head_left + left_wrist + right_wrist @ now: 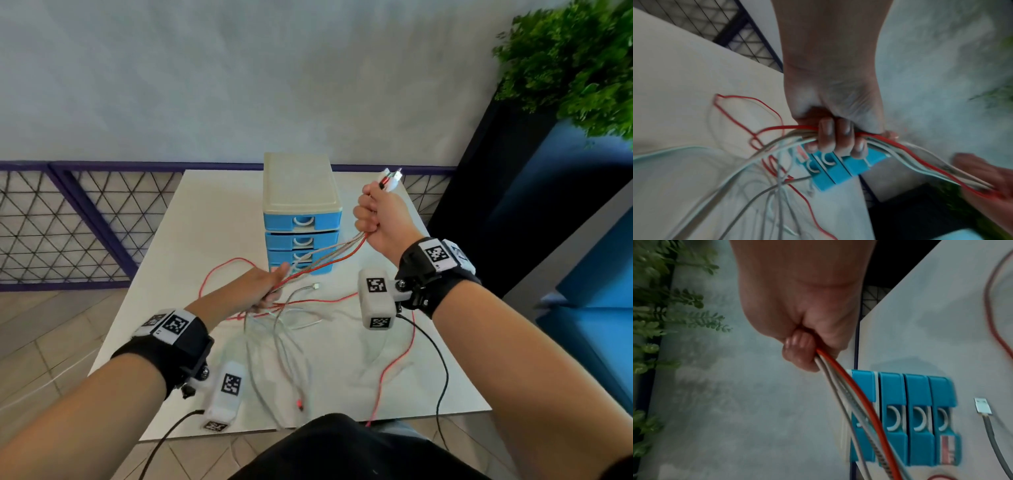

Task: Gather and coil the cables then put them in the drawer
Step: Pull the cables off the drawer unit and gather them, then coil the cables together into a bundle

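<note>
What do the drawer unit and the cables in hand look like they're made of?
Drawer unit: looks like moulded plastic, with smooth blue fronts, a cream top and moulded-in arc handles.
Red cable: smooth, probably a rubbery or PVC jacket.
Braided cable: a speckled weave suggests a fabric sleeve, though blur leaves it uncertain.
Both run between the right hand and the left hand.

White counter [219,205], rectangular, set on a tiled floor [44,342]. Blue drawer unit [301,219] with a cream top stands upright at the far middle, four drawers facing the near edge. Slack of the cables [287,329], red, white and grey, sprawls over the near half; one red run hangs off the near edge. A white plug [317,286] lies just before the unit.
</note>
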Available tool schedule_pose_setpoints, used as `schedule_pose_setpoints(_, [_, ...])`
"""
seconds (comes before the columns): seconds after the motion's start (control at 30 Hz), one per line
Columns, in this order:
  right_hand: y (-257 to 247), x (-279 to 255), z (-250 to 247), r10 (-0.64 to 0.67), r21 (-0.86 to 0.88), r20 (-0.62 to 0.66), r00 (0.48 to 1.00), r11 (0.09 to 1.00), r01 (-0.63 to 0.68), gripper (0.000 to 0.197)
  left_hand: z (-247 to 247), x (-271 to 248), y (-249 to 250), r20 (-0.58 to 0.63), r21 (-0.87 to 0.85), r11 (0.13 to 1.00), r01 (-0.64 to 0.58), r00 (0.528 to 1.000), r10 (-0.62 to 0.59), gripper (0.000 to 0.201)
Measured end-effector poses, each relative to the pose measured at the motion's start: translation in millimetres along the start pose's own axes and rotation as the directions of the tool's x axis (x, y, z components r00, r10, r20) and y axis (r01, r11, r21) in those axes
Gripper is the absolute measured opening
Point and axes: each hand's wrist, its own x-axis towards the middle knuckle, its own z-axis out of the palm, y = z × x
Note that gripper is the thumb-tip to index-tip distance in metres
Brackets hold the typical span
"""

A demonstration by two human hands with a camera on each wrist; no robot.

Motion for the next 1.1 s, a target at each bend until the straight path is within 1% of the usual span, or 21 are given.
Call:
schedule_pose_setpoints(0.07, [-8,0,-7,0.017,-0.054,0.008,1.000,0.998,-0.016,0.030,-12,3,-20,-0.090,0.010,0.998,0.067,0.994,-0.066,0.061])
schedule_pose_setpoints(0.1, [-11,-1,-11,0.025,-0.088,0.009,1.000,0.996,-0.024,0.030,-18,3,-28,-0.130,0.023,0.996,0.081,0.989,-0.078,0.060])
schedule_pose_setpoints(0.17, [-12,-5,-15,0.040,-0.151,0.017,0.999,0.988,-0.037,0.029,-25,2,-38,-0.178,0.085,0.994,0.067,0.983,-0.051,0.060])
schedule_pose_setpoints(0.23, [-8,-9,-13,0.054,-0.187,0.041,0.998,0.981,-0.046,0.027,-27,2,-38,-0.222,0.166,0.985,0.048,0.975,-0.010,0.061])
schedule_pose_setpoints(0.33, [1,-14,-6,0.086,-0.281,0.076,0.993,0.958,-0.062,0.027,-29,7,-26,-0.240,0.321,0.946,0.050,0.970,0.030,0.066])
schedule_pose_setpoints(0.4, [5,-17,-3,0.120,-0.443,0.088,0.989,0.894,-0.069,0.027,-36,11,-14,-0.220,0.405,0.914,0.024,0.973,0.072,0.068])
schedule_pose_setpoints(0.47, [8,-20,-5,0.165,-0.615,0.097,0.981,0.785,-0.071,0.026,-53,11,-1,-0.189,0.460,0.888,-0.005,0.977,0.103,0.066])
schedule_pose_setpoints(0.5, [10,-22,-7,0.183,-0.672,0.099,0.978,0.737,-0.070,0.027,-63,9,6,-0.169,0.480,0.877,-0.010,0.980,0.104,0.065])
schedule_pose_setpoints(0.57, [10,-21,-13,0.195,-0.729,0.085,0.977,0.681,-0.072,0.026,-82,6,18,-0.151,0.511,0.859,0.004,0.985,0.085,0.064])
schedule_pose_setpoints(0.63, [8,-21,-18,0.188,-0.760,0.052,0.981,0.644,-0.083,0.026,-98,6,27,-0.169,0.560,0.827,0.043,0.984,0.063,0.065])
schedule_pose_setpoints(0.67, [7,-20,-20,0.182,-0.782,0.039,0.982,0.617,-0.083,0.025,-103,6,30,-0.189,0.605,0.794,0.062,0.980,0.068,0.068])
schedule_pose_setpoints(0.7, [6,-20,-21,0.178,-0.815,0.031,0.984,0.574,-0.078,0.025,-109,8,34,-0.213,0.672,0.736,0.081,0.973,0.087,0.071])
schedule_pose_setpoints(0.73, [6,-21,-21,0.177,-0.852,0.026,0.984,0.519,-0.071,0.024,-113,10,38,-0.234,0.753,0.651,0.099,0.964,0.123,0.074])
schedule_pose_setpoints(0.8, [10,-22,-21,0.191,-0.908,0.019,0.981,0.414,-0.063,0.023,-121,14,50,-0.257,0.888,0.442,0.131,0.936,0.239,0.074])
schedule_pose_setpoints(0.83, [12,-22,-20,0.207,-0.927,0.016,0.978,0.370,-0.063,0.023,-124,16,59,-0.262,0.919,0.369,0.138,0.914,0.310,0.072])
schedule_pose_setpoints(0.9, [20,-22,-19,0.240,-0.962,0.000,0.971,0.264,-0.066,0.025,-130,21,76,-0.242,0.954,0.272,0.123,0.851,0.466,0.069])
schedule_pose_setpoints(0.93, [23,-22,-20,0.248,-0.974,-0.011,0.969,0.215,-0.066,0.026,-132,23,85,-0.229,0.965,0.230,0.123,0.821,0.523,0.069])
schedule_pose_setpoints(0.97, [27,-22,-22,0.246,-0.977,-0.022,0.969,0.198,-0.073,0.026,-132,24,92,-0.224,0.971,0.202,0.132,0.803,0.552,0.068])
schedule_pose_setpoints(1.0, [30,-22,-24,0.237,-0.970,-0.037,0.971,0.223,-0.092,0.025,-132,26,94,-0.221,0.973,0.186,0.139,0.801,0.556,0.066])
schedule_pose_setpoints(1.03, [32,-22,-26,0.220,-0.954,-0.055,0.974,0.276,-0.116,0.024,-131,28,95,-0.214,0.974,0.183,0.134,0.812,0.542,0.062])
schedule_pose_setpoints(1.1, [34,-25,-30,0.186,-0.896,-0.082,0.979,0.416,-0.154,0.022,-121,31,88,-0.182,0.974,0.208,0.091,0.858,0.479,0.050])
